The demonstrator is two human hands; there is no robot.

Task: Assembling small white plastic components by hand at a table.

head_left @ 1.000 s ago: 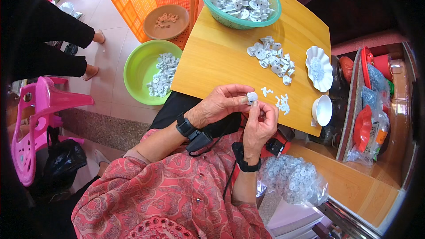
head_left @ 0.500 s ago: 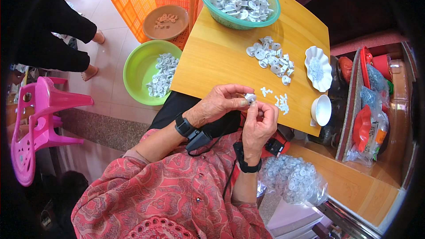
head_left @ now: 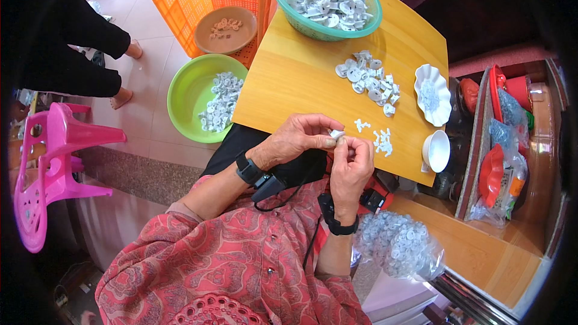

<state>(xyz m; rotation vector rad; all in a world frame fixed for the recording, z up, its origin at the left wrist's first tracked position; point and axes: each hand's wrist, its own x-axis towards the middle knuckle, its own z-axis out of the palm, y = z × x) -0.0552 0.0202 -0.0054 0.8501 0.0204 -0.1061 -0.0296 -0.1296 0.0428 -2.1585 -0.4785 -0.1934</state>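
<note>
Head view: The left hand (head_left: 290, 142) has its grip together on a white plastic part (head_left: 336, 135), with the thumb and index finger pinching it. The right hand (head_left: 351, 171) has its grip clamped on the same part from the right, thumb uppermost. The part is located between both sets of fingertips, in front of the near edge of the wooden tabletop (head_left: 289, 78); the fingers cover much of it.

Small white pieces (head_left: 382, 141) lie on the tabletop just beside the right hand. Farther back are a pile of white parts (head_left: 373, 86) and a filled teal basket (head_left: 325, 31). A fluted white dish (head_left: 443, 107) and a white bowl (head_left: 438, 150) stand along the right edge. A green basin (head_left: 183, 105), partly filled with white parts, is positioned left of the tabletop.
</note>
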